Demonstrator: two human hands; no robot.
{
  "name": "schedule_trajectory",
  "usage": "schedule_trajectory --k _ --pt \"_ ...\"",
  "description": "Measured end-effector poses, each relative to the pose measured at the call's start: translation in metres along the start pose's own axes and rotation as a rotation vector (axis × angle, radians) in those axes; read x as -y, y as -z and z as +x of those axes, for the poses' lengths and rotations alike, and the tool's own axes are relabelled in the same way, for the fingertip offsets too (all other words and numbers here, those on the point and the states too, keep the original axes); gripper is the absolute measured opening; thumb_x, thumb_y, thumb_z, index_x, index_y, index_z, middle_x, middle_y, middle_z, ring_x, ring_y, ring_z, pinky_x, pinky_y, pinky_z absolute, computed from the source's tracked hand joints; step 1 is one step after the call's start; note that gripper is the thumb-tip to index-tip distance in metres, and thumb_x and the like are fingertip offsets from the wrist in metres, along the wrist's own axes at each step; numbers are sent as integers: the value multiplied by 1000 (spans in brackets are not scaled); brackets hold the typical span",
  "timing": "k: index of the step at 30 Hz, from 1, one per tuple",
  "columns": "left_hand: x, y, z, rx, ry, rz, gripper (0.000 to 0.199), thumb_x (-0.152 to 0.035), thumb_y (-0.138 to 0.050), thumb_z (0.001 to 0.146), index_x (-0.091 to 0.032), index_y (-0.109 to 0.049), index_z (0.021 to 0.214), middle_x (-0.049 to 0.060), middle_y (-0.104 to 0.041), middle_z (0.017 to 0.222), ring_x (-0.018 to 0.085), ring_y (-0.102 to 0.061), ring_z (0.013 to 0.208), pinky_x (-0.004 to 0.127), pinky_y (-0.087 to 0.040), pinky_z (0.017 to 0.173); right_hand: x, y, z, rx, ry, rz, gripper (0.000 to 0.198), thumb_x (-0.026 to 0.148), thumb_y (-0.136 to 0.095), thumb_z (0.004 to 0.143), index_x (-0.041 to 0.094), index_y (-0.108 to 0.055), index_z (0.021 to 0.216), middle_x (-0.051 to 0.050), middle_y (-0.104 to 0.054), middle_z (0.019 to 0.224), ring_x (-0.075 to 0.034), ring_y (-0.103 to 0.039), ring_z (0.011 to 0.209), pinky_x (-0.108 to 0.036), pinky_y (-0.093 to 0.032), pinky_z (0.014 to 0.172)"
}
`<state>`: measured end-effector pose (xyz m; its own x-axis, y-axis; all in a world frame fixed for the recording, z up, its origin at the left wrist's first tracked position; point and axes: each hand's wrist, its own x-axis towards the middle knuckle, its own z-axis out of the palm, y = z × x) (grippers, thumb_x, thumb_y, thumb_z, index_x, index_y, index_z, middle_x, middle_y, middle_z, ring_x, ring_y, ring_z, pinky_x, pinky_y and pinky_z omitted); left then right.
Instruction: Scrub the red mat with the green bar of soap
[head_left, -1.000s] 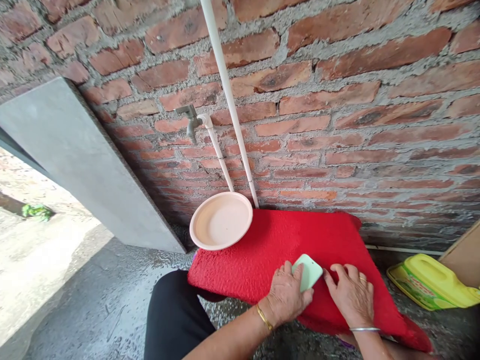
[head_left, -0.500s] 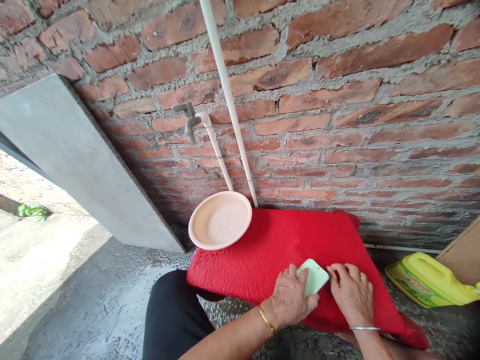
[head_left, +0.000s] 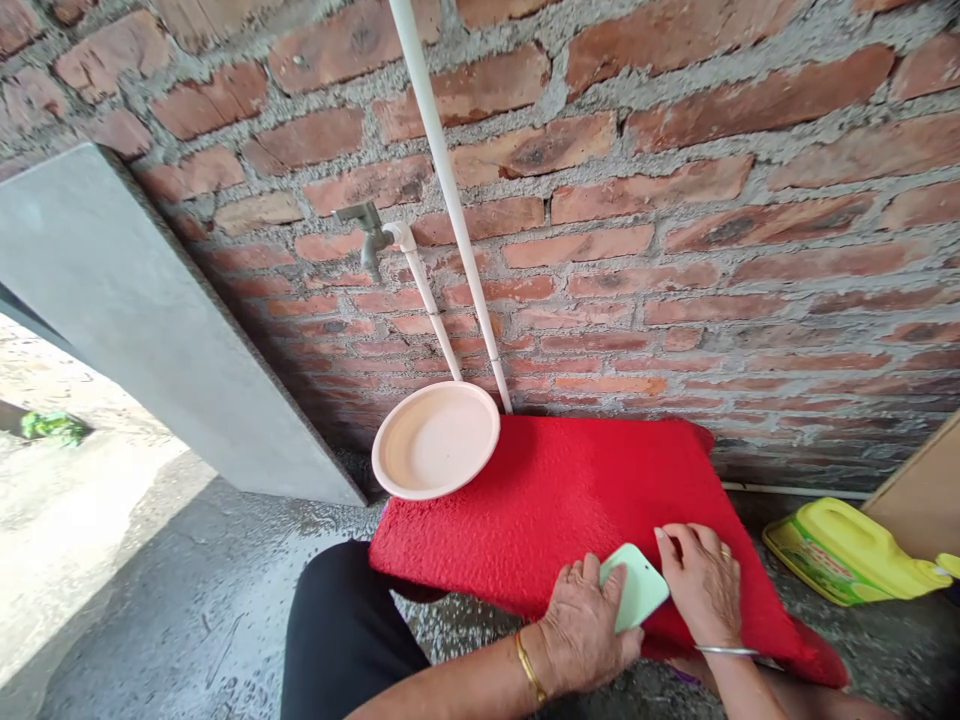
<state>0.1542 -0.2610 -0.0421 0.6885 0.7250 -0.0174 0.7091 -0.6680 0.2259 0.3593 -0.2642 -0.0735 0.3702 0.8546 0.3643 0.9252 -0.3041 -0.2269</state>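
Observation:
A pale green flat plastic scraper, with rounded corners and a small hole near one corner, is in the grip of my left hand. My thumb lies over its face and the fingers run along its left side. Beneath is a fuzzy red cloth spread over a low surface. To the right of the scraper, my right hand rests over the cloth with its fingers curled and thumb near the index finger. Whatever those fingers may pinch is too small to make out.
A pale pink basin stands on the cloth's far left corner, below a tap on the brick wall. White pipes run up the wall. A grey slab leans at left; a yellow jug lies at right on wet floor.
My left hand and the scraper have moved down, toward me, along the near part of the cloth. My right hand has stayed nearly in place. The view has shifted slightly.

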Motion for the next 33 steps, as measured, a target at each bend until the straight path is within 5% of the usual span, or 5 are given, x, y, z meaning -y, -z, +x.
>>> schedule_trajectory --k 8,15,23,27,33 --pt "30 8 -15 -46 278 87 67 -49 -60 86 -21 -46 146 15 -59 130 30 -61 111 45 -51 95 2 1 1 -1 11 -38 28 39 -49 95 21 -70 89 -9 -63 95 -21 -52 77 -31 -29 66" --pt "23 -11 -49 -63 -33 9 78 -63 -63 80 -28 -42 146 14 -58 129 30 -60 110 42 -52 95 0 -1 0 -6 33 -59 28 38 -49 96 20 -69 90 -9 -62 95 -22 -52 78 -32 -29 65" --pt "110 30 -20 -271 507 192 50 -35 -62 89 -17 -53 135 9 -61 102 21 -65 83 33 -54 74 1 -1 1 5 26 -77 25 37 -52 95 21 -69 91 -8 -63 95 -22 -52 79 -31 -28 65" --pt "84 13 -24 -223 474 187 58 -37 -63 88 -15 -51 140 14 -62 113 24 -66 90 37 -55 81 -1 -2 0 -5 37 -79 25 38 -51 95 21 -69 91 -8 -63 95 -22 -52 79 -32 -29 65" --pt "29 -14 -41 -107 113 107 80 -54 -71 76 -24 -46 145 16 -59 130 32 -61 112 46 -53 93 -1 -2 -1 -6 43 -110 25 39 -51 95 21 -68 91 -8 -63 95 -22 -51 78 -32 -27 65"
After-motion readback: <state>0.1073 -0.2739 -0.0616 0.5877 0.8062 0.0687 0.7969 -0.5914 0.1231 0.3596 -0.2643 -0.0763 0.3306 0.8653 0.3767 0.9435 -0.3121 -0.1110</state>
